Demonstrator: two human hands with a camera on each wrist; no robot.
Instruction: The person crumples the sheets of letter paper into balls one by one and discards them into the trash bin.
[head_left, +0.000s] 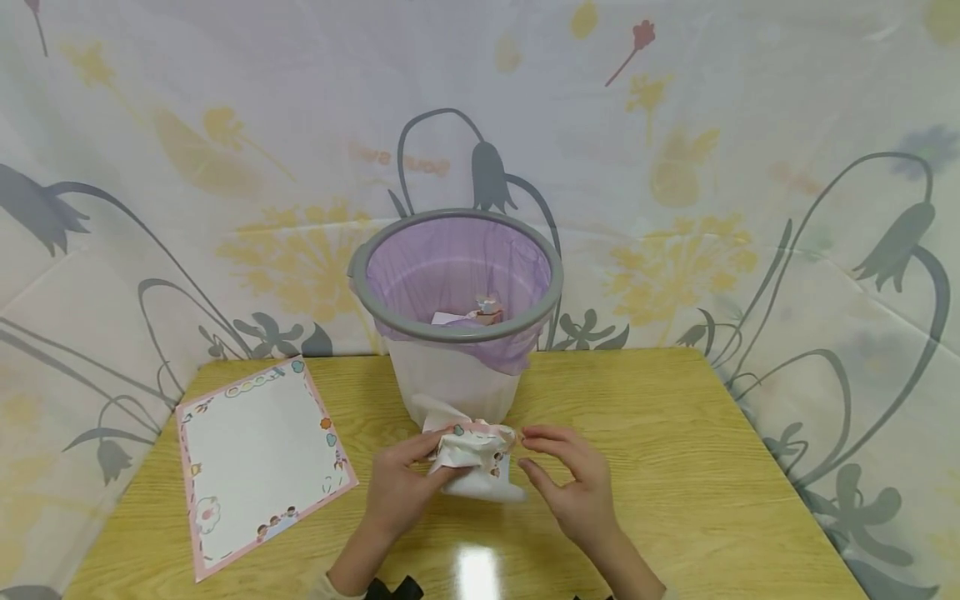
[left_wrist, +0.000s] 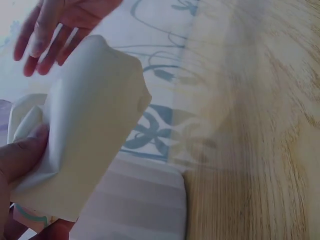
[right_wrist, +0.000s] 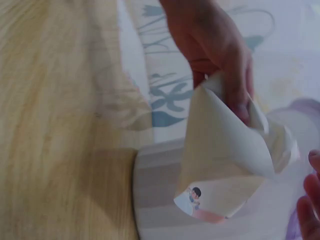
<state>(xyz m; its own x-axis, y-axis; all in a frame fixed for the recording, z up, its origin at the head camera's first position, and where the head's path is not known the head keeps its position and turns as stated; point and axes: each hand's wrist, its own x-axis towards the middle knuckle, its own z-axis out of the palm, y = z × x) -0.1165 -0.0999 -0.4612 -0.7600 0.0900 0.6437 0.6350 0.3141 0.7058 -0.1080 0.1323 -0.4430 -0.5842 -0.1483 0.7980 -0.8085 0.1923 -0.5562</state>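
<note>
A crumpled sheet of paper (head_left: pixel 476 458) with a pink printed border is in front of the bin, gripped at its left side by my left hand (head_left: pixel 405 483). In the left wrist view the thumb presses into a fold of the paper (left_wrist: pixel 95 115). My right hand (head_left: pixel 573 483) is just right of the paper, its fingers parted and slightly bent, with a gap to the paper in the left wrist view. Seen from the right wrist, the paper (right_wrist: pixel 225 145) hangs folded below the left hand (right_wrist: pixel 215 50), and a small printed child figure shows near its lower corner.
Behind the hands stands a white bin (head_left: pixel 457 375) with a grey rim and a purple liner (head_left: pixel 450 250); some scraps (head_left: pixel 487 312) lie inside. A flat sheet with a pink border (head_left: pixel 262 467) lies at left on the wooden table (head_left: pixel 675 467). A patterned cloth (head_left: pixel 300 125) hangs behind.
</note>
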